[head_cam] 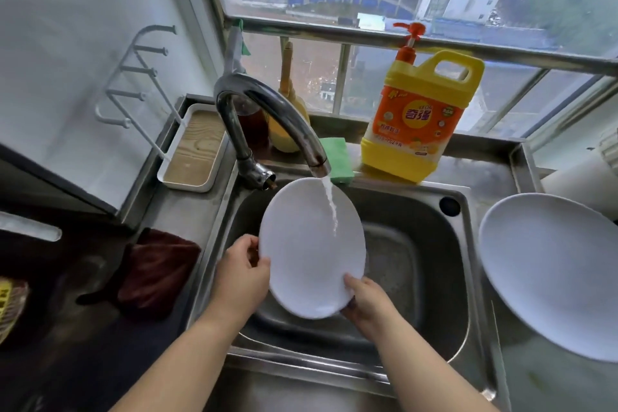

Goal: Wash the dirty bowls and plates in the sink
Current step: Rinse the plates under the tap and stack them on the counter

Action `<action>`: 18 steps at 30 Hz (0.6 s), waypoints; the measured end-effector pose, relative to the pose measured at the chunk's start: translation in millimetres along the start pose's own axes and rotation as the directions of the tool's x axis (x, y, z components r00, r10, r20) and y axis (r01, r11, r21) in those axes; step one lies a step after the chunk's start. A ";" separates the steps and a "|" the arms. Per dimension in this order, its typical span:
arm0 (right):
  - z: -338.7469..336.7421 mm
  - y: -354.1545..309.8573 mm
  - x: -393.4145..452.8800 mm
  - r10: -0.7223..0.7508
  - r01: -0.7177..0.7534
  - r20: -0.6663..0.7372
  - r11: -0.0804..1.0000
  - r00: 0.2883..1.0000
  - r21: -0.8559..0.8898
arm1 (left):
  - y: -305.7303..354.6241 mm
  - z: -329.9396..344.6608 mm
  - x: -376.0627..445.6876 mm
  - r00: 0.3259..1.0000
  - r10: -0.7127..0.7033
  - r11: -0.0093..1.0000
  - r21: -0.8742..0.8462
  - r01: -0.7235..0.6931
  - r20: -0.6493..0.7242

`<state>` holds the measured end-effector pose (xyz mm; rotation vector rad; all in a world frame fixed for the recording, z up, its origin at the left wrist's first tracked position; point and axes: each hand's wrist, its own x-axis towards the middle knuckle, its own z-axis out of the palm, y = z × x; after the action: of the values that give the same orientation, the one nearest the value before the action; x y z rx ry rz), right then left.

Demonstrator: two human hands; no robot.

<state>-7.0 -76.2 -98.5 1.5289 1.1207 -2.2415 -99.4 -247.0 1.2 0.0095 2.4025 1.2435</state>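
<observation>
At lower centre, the left hand (241, 274) and right hand (367, 298) each gripped the rim of a white plate (311, 247), held tilted over the steel sink (431, 244). Water from the curved faucet (267, 117) struck its upper part. At right, a second white plate (548, 274) lay on the surface. Farther back stood a yellow detergent bottle (418, 117) beside a green sponge (337, 157).

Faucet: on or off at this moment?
On. A stream of water falls from the faucet spout onto the white plate held over the sink by both hands.
</observation>
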 end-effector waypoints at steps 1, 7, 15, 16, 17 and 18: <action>0.7 1.1 1.0 0.001 -0.001 -0.003 1.000 1.000 -0.007 | -2.0 -2.9 -0.8 1.000 -0.024 1.000 -0.002 0.024 -0.006; -15.8 -4.6 -5.1 -0.022 -0.008 -0.113 0.966 0.993 -0.257 | -16.2 -4.2 -2.8 0.972 -0.230 0.967 -0.106 0.233 0.043; -51.2 -36.5 -48.3 -0.297 0.144 -0.222 0.840 0.929 -0.523 | -28.5 26.0 -1.7 0.887 -0.402 0.884 -0.156 0.440 0.226; -54.0 -40.6 -54.7 -0.332 0.157 -0.237 0.822 0.913 -0.548 | -29.0 30.5 -1.9 0.881 -0.410 0.882 -0.145 0.449 0.236; -56.1 -44.7 -61.0 -0.371 0.178 -0.244 0.803 0.896 -0.568 | -29.8 35.5 -1.8 0.874 -0.418 0.879 -0.133 0.458 0.247; -57.7 -48.6 -67.5 -0.416 0.206 -0.245 0.781 0.876 -0.590 | -30.3 40.6 -1.4 0.866 -0.426 0.876 -0.121 0.467 0.261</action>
<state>37.0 -19.2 -27.3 1.6062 2.0589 -1.5770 -77.0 -233.8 -42.3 -0.4193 1.9362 1.1561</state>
